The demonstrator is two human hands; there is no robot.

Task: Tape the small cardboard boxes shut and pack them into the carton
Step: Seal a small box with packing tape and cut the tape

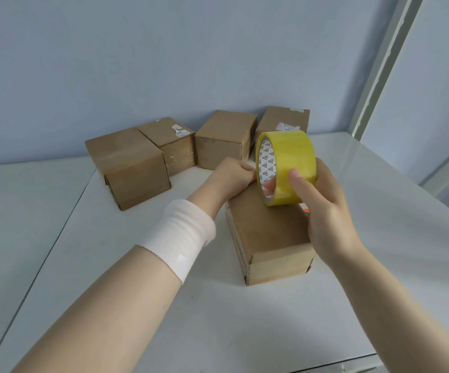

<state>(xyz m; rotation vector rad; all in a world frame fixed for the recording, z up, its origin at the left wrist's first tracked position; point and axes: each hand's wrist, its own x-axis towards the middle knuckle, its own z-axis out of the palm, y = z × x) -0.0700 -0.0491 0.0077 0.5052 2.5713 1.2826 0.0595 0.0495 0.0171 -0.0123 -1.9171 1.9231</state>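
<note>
A small brown cardboard box [269, 238] lies on the white table [137, 305] in front of me. My right hand [322, 208] grips a yellow roll of packing tape [287, 157], thumb on the outside and fingers through the core, and holds it upright on the box's top. My left hand [234, 176], fingers curled, rests on the far left end of the box, right beside the roll; what its fingertips hold is hidden. A white band wraps my left wrist.
Several more brown boxes stand in a row against the blue wall: one at the left [129, 168], one with a label [169, 144], one in the middle [223, 138], one behind the tape [282, 122]. The table edge runs along the right.
</note>
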